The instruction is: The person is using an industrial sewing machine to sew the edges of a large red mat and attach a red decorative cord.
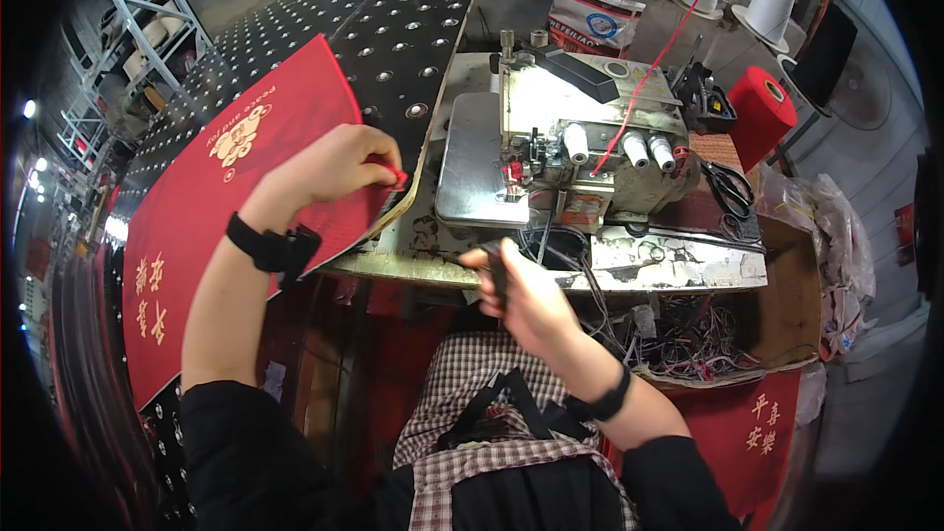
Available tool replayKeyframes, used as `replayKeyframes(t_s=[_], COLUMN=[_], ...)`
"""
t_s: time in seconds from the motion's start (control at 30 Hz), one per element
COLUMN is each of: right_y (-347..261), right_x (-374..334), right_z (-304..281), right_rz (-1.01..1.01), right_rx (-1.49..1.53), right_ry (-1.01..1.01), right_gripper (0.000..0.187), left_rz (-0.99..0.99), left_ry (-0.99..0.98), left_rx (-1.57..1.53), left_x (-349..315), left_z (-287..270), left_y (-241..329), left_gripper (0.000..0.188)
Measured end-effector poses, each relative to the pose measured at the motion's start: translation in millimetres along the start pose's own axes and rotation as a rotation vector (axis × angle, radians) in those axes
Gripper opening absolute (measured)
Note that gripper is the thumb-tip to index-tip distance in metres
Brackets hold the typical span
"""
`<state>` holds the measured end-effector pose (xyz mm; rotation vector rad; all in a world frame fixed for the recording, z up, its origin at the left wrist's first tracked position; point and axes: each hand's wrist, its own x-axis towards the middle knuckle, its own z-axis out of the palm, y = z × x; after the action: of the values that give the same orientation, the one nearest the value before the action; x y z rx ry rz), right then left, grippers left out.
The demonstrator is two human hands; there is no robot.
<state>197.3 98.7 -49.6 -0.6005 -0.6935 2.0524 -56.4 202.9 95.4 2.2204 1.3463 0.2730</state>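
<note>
Left hand point(349, 159) pinches the mat's point(192, 221) right end; right hand point(531, 300), curled round a small dark thing point(499, 277), is farther off. The mat lies left—long axis slanting far-right to near-left—across the dotted counter point(433, 2), machine point(644, 195) rightward.

Black sleeves point(251, 452) cover the upper arms and end near the elbows, their cloth plain and matte. The left hand point(339, 165) and right hand point(531, 300) are both bare, as are the forearms. A broad black strap point(254, 244) rings the left wrist, bearing a small dark block point(299, 254); a plainer black band point(605, 399) circles the right. Over a black top point(521, 497) hangs a brown-and-white checked apron point(433, 383), with black straps point(484, 399) at the lap.
</note>
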Motion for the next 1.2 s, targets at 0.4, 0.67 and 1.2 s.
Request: replayKeyframes(t_s=[0.4,0.67,1.2], right_y=[-121.7,-77.2,-70.2], right_x=[-109.0,-20.6,51.3], right_z=[-202.5,-62.6,-24.6], right_rz=[-0.663,-1.022,-1.131], right_rx=[-1.977,-1.537,-1.923], right_ry=[1.135,0.237,0.243], right_gripper=[0.034,0.018,0.010], left_rz=[0.068,0.075,-0.023], left_ry=[0.474,0.643,0.726], left_rx=[0.128,-0.648,-0.534], left_x=[21.9,117.4,163.5], left_z=[12.6,42.8,50.5], left_y=[-6.9,47.2,21.2], left_gripper=[0.029,0.026,0.018])
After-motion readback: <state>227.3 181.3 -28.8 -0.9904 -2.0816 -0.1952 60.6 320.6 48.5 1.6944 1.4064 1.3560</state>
